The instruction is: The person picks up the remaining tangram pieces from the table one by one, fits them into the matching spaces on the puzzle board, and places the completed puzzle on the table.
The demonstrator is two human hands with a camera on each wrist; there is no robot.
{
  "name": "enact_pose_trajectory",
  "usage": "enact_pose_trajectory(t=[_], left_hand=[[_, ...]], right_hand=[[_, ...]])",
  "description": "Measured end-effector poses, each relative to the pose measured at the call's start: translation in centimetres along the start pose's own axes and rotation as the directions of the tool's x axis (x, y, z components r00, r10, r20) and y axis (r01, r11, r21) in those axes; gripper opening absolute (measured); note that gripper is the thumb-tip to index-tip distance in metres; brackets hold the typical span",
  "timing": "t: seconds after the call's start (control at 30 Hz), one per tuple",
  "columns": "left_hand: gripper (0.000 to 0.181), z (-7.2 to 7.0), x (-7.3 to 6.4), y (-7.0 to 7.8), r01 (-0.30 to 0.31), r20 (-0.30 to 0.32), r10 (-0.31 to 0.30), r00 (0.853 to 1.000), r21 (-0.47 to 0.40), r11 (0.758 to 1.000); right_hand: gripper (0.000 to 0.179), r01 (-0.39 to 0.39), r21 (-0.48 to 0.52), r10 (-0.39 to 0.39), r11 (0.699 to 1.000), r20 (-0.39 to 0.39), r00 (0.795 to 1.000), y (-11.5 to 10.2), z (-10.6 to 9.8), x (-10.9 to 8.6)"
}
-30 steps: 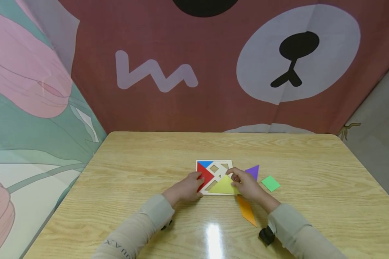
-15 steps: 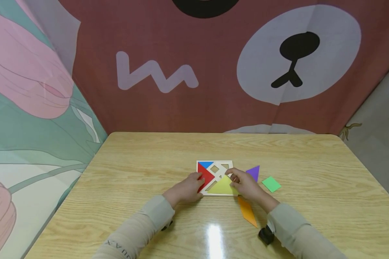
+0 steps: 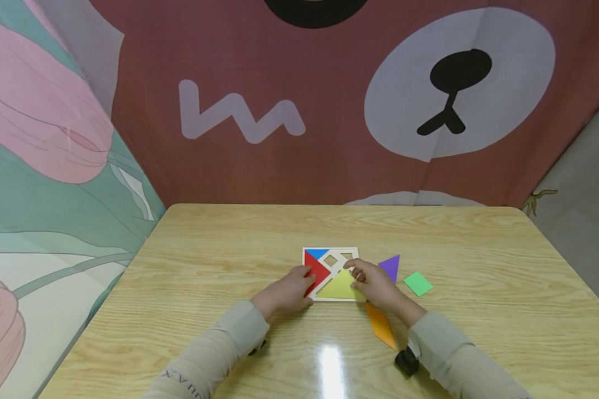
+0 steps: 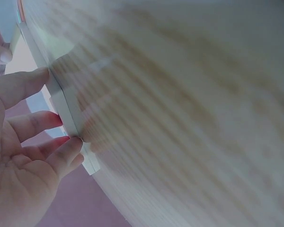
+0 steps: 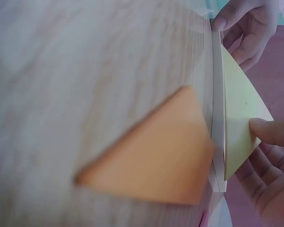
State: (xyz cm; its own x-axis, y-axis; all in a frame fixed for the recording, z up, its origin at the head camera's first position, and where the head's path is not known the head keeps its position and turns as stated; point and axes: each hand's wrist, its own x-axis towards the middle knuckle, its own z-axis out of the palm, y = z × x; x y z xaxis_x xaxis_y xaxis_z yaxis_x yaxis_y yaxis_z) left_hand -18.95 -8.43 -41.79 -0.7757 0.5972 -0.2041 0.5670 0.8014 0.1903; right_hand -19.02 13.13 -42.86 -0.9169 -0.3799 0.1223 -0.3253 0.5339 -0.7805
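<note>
A white tangram board (image 3: pixel 339 258) lies on the table, with a blue triangle (image 3: pixel 316 253) and a red triangle (image 3: pixel 316 271) in its left part. My left hand (image 3: pixel 290 288) holds the board's left side, thumb at the near edge and fingers over the red piece; the left wrist view shows these fingertips against the board's edge (image 4: pixel 61 101). With my right hand (image 3: pixel 374 281) I pinch the large yellow triangle (image 3: pixel 338 287) over the board's near part. In the right wrist view, the thumb presses the yellow piece's face and the other fingers are partly hidden behind it.
To the right of the board lie a purple piece (image 3: pixel 390 268), partly covered by my right hand, and a green square (image 3: pixel 417 283). An orange parallelogram (image 3: pixel 381 326) lies near the board's front right corner. A printed curtain (image 3: pixel 329 166) hangs behind the wooden table (image 3: pixel 219 238).
My right hand has shifted slightly left with the yellow triangle, which now covers more of the cutout beside the red piece. The left hand stays at the board's left side.
</note>
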Motion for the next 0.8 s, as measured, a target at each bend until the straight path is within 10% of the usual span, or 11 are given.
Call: enact_pose_trajectory(t=[0.8], left_hand=[[0.053,-0.22,-0.21,0.17,-0.026,-0.025,0.026,0.999,0.012,1.000]], right_hand=[[0.037,-0.040,-0.001,0.040,0.999,0.005,0.999,-0.74,0.80,0.51]])
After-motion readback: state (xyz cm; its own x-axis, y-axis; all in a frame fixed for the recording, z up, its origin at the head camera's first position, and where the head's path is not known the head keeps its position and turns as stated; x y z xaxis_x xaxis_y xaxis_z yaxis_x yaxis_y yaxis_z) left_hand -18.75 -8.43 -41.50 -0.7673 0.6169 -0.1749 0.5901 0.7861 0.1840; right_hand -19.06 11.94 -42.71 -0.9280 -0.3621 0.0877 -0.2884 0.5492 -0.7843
